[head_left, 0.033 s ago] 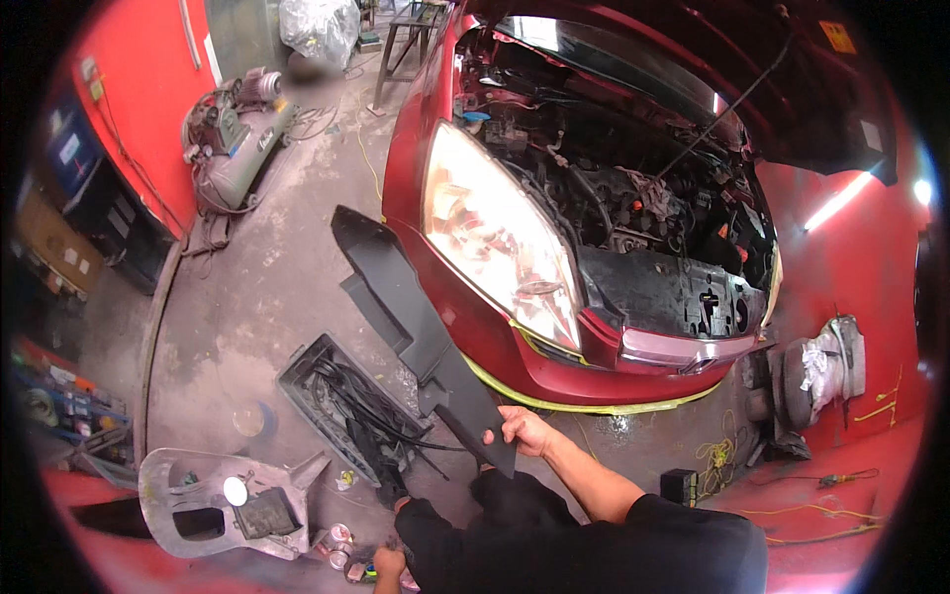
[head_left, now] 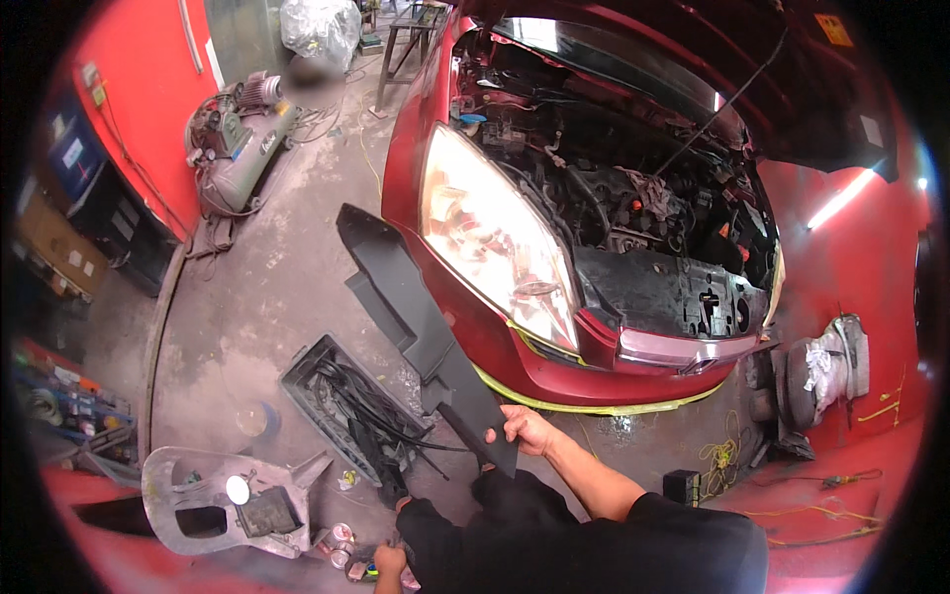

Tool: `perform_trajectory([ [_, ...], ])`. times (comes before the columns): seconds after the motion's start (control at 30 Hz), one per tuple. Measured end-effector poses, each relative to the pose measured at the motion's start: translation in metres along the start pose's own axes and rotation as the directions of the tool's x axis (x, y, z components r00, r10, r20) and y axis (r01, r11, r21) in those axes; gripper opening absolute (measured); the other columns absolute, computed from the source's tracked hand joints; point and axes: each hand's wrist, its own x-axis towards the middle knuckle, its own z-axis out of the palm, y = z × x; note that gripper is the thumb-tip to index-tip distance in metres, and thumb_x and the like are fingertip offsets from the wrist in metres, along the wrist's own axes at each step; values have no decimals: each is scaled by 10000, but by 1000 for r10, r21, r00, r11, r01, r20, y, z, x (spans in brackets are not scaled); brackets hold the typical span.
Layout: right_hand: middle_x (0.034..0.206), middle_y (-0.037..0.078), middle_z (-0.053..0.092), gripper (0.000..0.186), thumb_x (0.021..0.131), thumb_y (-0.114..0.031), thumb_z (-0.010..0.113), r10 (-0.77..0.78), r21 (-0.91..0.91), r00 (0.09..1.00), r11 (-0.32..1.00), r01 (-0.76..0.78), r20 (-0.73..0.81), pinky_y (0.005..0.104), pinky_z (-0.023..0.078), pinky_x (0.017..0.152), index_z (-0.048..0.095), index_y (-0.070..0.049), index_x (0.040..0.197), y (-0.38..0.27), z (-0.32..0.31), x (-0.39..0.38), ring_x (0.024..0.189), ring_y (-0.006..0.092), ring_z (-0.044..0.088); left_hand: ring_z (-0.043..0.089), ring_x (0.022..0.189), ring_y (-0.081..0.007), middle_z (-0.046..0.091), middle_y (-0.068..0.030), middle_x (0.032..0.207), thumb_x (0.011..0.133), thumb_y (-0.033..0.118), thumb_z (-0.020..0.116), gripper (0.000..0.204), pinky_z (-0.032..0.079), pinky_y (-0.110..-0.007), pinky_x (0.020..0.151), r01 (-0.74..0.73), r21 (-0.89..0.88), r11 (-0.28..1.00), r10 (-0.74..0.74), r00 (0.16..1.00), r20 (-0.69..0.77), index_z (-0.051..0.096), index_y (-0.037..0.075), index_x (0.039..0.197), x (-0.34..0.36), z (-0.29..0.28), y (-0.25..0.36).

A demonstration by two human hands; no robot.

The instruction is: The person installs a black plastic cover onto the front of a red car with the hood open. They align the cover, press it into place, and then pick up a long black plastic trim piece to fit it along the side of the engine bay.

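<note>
My right hand point(head_left: 526, 430) is closed on the lower end of a long dark grey plastic trim panel point(head_left: 421, 337), the thumb and fingers gripping its edge. The panel slants away up and to the left, in front of the red car's headlight point(head_left: 495, 243) and bumper. Low at the bottom edge, my left hand point(head_left: 391, 560) looks closed beside small coloured items point(head_left: 361, 571); whatever it holds, if anything, I cannot make out. Left of the panel, a grey plastic bin point(head_left: 307, 381) on the floor holds black hoses or strips.
The red car point(head_left: 584, 381) stands with its hood up and yellow tape along the bumper's lower edge. A plastic chair point(head_left: 163, 495) carries a dark block and a white round lid. An air compressor point(head_left: 242, 163) stands by the left wall. Yellow cord point(head_left: 720, 455) lies at right.
</note>
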Motion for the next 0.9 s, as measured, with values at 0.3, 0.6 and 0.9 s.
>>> perform_trajectory([
  [0.3, 885, 102, 707, 602, 608, 105, 475, 37, -119, 999, 992, -38, -8, 280, 567, 696, 655, 39, 1179, -40, -48, -54, 750, 185, 664, 672, 1123, -448, 697, -302, 1171, 860, 302, 750, 526, 522, -483, 974, -20, -79, 997, 14, 997, -75, 656, -40, 1248, -67, 6, 125],
  [0.6, 915, 81, 712, 541, 624, 71, 481, -152, -93, 987, 985, 148, -42, 258, 516, 645, 659, 11, 1132, -22, -34, -83, 710, 146, 625, 715, 1063, -355, 734, -256, 1096, 865, 273, 768, 576, 547, -426, 932, -327, -91, 941, 326, 945, -28, 608, -47, 1316, -50, -72, 192],
  [0.9, 955, 85, 706, 604, 599, 57, 463, -310, 106, 942, 940, 324, -128, 272, 545, 792, 651, 27, 1172, -27, 0, -112, 867, 193, 660, 616, 1236, -245, 593, -233, 1408, 880, 159, 823, 814, 524, -358, 1019, -390, -786, 481, 766, 622, 160, 372, -40, 1527, -138, -115, 388],
])
